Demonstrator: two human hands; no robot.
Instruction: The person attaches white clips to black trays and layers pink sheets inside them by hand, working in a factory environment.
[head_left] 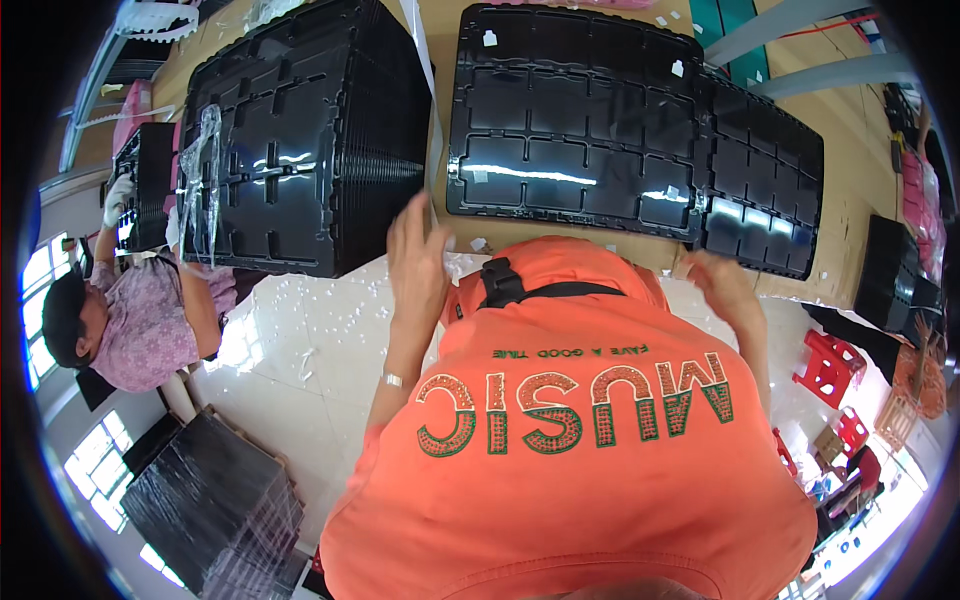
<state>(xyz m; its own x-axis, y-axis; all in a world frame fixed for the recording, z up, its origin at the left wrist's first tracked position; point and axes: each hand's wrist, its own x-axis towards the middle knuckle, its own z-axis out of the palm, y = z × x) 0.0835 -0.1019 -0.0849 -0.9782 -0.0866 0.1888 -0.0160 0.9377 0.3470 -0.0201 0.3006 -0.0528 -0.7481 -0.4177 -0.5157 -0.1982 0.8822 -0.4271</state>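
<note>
My left hand (418,262) is raised at the table edge beside a tall stack of black plastic trays (270,150). Its fingers are apart and stretched toward the lower end of a white strip (428,85) that hangs along the stack's right side; I see nothing held. My right hand (728,288) hovers at the table's front edge, fingers loosely bent and slightly blurred, with nothing visible in them. It is nearest to black trays (765,180) on the right, which adjoin a wider black tray (580,110) in the middle. Small white paper scraps (489,39) lie on that tray.
Clear film (205,180) clings to the stack's left side. A co-worker (150,315) in a patterned top handles black trays (153,190) at left. A film-wrapped dark pallet load (215,500) stands behind. White bits litter the floor (290,350). Red stools (830,365) stand at right.
</note>
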